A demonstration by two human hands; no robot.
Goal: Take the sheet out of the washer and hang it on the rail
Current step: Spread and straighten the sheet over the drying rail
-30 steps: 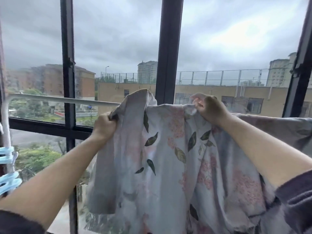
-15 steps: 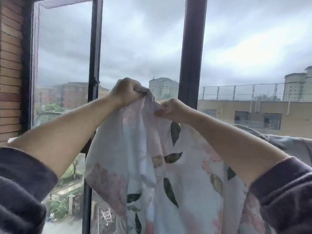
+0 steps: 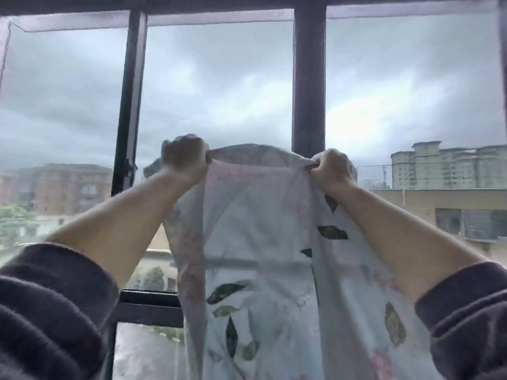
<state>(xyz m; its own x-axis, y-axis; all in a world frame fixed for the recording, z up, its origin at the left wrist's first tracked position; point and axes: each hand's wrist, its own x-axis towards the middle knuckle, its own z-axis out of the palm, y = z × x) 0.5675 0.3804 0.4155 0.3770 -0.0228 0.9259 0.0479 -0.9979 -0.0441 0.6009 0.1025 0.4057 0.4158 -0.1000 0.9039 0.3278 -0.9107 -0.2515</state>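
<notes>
The sheet (image 3: 263, 215) is pale, with pink flowers and dark green leaves, and it hangs down in front of the window. My left hand (image 3: 184, 157) grips its top edge on the left. My right hand (image 3: 330, 167) grips the same edge on the right. Both arms are raised, and the edge stretches between the two fists at chest-to-head height. A faint horizontal bar shows through the fabric lower down; whether it is the rail, I cannot tell. The lower part of the sheet runs out of the bottom of the frame.
Dark window frame posts (image 3: 308, 78) stand right behind the sheet, with a thinner post (image 3: 129, 105) to the left and a low crossbar (image 3: 149, 303). Beyond the glass are grey sky and buildings (image 3: 450, 165).
Both hands have lifted the sheet's top edge higher and drawn apart, spreading the edge between them. The view has tilted upward, and the white rail seen earlier is out of plain sight.
</notes>
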